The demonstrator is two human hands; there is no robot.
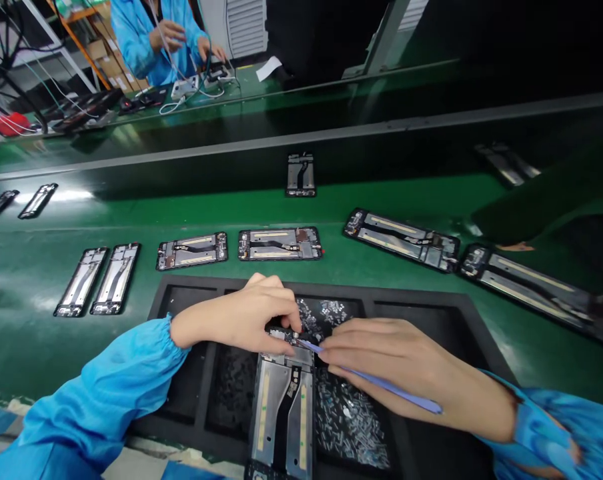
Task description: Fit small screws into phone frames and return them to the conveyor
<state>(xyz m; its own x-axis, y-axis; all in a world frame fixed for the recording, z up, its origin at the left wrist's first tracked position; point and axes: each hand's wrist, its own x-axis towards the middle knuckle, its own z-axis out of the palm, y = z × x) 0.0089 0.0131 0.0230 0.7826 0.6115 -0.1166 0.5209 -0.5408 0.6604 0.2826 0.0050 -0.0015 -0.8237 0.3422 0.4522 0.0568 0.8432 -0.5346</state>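
An opened phone body [284, 400], with a silver metal plate and a black flex cable, lies over the black compartment tray [201, 393]. My left hand [244, 313] grips its upper end, thumb on the near side and fingers over the top edge. My right hand [381, 360] pinches a thin purple tweezer-like tool [386, 385]. The tool's tip touches the phone's upper end, close to my left fingers. Small clear and silver parts [349, 420] fill a compartment beside the phone. More of them lie in the compartment behind it, and dark small pieces [234, 387] lie left.
On the green bench [11, 287], several similar phone bodies [191, 251] lie in a row behind the tray, two of them [404, 239] at the right. Another phone body [300, 175] lies farther back. Across a raised ledge, a person in blue [156, 40] handles cables.
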